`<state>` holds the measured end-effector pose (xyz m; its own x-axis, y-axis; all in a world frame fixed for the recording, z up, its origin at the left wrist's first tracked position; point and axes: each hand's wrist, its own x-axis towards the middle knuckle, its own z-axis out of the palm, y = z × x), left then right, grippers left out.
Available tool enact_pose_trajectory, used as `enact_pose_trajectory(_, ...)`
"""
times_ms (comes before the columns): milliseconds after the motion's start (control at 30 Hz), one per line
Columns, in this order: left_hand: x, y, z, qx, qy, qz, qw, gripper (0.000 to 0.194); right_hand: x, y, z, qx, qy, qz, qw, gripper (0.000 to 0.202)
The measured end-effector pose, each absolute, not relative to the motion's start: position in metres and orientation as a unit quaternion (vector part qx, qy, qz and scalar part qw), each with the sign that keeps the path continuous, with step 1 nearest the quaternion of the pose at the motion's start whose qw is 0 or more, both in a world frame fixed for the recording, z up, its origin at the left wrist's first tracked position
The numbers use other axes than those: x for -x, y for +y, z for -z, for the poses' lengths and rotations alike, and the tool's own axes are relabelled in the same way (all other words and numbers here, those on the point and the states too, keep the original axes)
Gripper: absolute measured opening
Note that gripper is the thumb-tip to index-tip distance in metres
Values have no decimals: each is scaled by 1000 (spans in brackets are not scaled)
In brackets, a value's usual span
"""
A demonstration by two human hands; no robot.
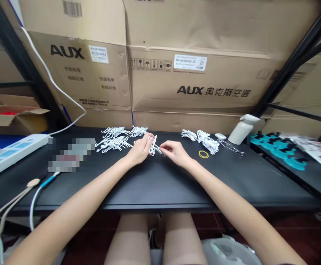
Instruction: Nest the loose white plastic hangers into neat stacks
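Left hand [142,149]: closed on white hooks [154,147], left of the bottle [241,130]; fingers hide part of the bunch.
Right hand [174,151]: between hooks and bottle, fingertips drawn together; can't make out whether it grips.
Pixelated object [72,156]: 1, far left of bottle, unidentifiable.
Hook piles [208,142]: 5 besides; 2 near bottle's left, 3 farther left; single hooks uncountable.

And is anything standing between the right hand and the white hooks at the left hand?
Nothing visible does. The right hand is right beside the ends of the white hooks at the left hand; contact is too small to confirm. The yellow ring lies on the right hand's far side, out of the way.
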<state>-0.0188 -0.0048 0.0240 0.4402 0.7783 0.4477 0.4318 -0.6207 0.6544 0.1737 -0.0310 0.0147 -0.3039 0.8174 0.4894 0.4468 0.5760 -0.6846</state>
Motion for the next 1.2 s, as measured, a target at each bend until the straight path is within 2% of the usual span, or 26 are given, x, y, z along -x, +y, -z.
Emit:
enact_pose_trajectory(133, 17, -3, -24, -773, 368, -397, 332, 39, -172, -34, -17, 414, -760, -190, 464, 20)
enact_pose_trajectory(200, 16, 0, -22, -745, 362, -401, 392, 39, -172, -33, -17, 420, -741, -214, 478, 21)
enact_pose_trajectory(333, 13, 6, -18, -693, 363, -400, 477, 40, -171, -28, -13, 420, -686, -333, 492, 27)
enact_pose_trajectory(433, 12, 8, -17, -675, 372, -401, 496, 40, -168, -25, -11, 405, -637, -426, 499, 30)
enact_pose_trajectory(567, 12, 7, -17, -685, 377, -403, 476, 38, -165, -26, -12, 416, -573, -509, 490, 32)
enact_pose_trajectory(733, 14, 2, -18, -737, 396, -393, 382, 38, -163, -29, -13, 417, -523, -579, 466, 30)
enact_pose_trajectory(1100, 12, -11, -25, -839, 370, -358, 177, 37, -160, -31, -7, 395, -558, -586, 435, 34)
enact_pose_trajectory(1200, 11, -12, -25, -832, 358, -370, 208, 37, -159, -31, -6, 390, -589, -543, 454, 36)
